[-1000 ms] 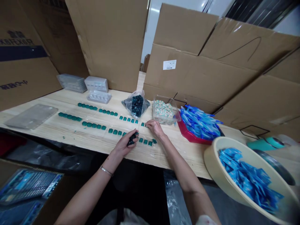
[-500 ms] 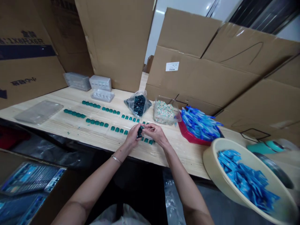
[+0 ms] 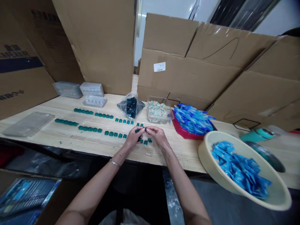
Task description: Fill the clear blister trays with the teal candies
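My left hand (image 3: pixel 133 138) is closed around several small dark green pieces, mostly hidden by its fingers. The fingertips of my right hand (image 3: pixel 157 136) pinch at a small dark green piece (image 3: pixel 145 129), close against my left fingers. Beneath and beside both hands, square green pieces (image 3: pixel 90 128) lie in two long rows of short groups on thin clear trays. Behind the hands sits an open clear plastic bag (image 3: pixel 138 109) of dark green pieces (image 3: pixel 131 107). To its right, a clear tub (image 3: pixel 170 117) contains many small pale pieces with coloured marks (image 3: pixel 157 108).
A red tray (image 3: pixel 187 133) of blue packets and a cream basin (image 3: pixel 203 153) of blue packets stand at right, near a teal bottle (image 3: pixel 254 135). Clear trays (image 3: pixel 92 89) are stacked at the back left. Cardboard (image 3: pixel 187 75) walls the table's rear.
The view has turned slightly right. My right fingertips have come up against the left ones, pinching a small green piece. The green rows look the same.
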`<state>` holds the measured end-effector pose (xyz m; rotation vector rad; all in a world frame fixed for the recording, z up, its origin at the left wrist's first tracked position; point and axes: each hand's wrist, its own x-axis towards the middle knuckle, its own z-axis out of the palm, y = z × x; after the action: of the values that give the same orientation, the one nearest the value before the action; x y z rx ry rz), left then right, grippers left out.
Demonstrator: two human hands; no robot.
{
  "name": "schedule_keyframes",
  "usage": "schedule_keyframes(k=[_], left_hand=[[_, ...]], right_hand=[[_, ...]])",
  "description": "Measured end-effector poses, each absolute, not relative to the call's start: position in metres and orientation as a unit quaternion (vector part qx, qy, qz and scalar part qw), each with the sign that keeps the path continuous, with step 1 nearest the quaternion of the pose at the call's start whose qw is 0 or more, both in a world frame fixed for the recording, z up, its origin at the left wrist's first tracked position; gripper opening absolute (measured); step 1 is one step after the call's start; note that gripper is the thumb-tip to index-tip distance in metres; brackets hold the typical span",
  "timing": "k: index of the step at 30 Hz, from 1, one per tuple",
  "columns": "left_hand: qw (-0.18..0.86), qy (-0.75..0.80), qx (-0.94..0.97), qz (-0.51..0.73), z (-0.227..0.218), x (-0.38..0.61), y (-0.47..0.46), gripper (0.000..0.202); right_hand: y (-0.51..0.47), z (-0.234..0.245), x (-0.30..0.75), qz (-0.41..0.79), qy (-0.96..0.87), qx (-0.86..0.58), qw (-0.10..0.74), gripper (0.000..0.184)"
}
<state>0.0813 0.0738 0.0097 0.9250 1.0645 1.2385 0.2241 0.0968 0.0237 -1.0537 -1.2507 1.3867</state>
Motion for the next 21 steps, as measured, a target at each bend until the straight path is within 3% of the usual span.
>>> schedule_keyframes(k=[6,14,21], left_hand=[[0.564,0.467,0.434,0.525,0.01,0.09,0.07,0.033],[0.674,0.359,0.355,0.539,0.009,0.1,0.069,0.033],[0.629,0.444,0.365,0.524,-0.003,0.099,0.075,0.035]], right_hand=[[0.094,0.019,0.235,0.564,-0.506,-0.401,0.515,0.035],[0.094,0.011,0.237,0.636,-0.45,-0.374,0.503,0.036],[0.094,0.008,0.241,0.442,-0.617,-0.434,0.485,0.029]])
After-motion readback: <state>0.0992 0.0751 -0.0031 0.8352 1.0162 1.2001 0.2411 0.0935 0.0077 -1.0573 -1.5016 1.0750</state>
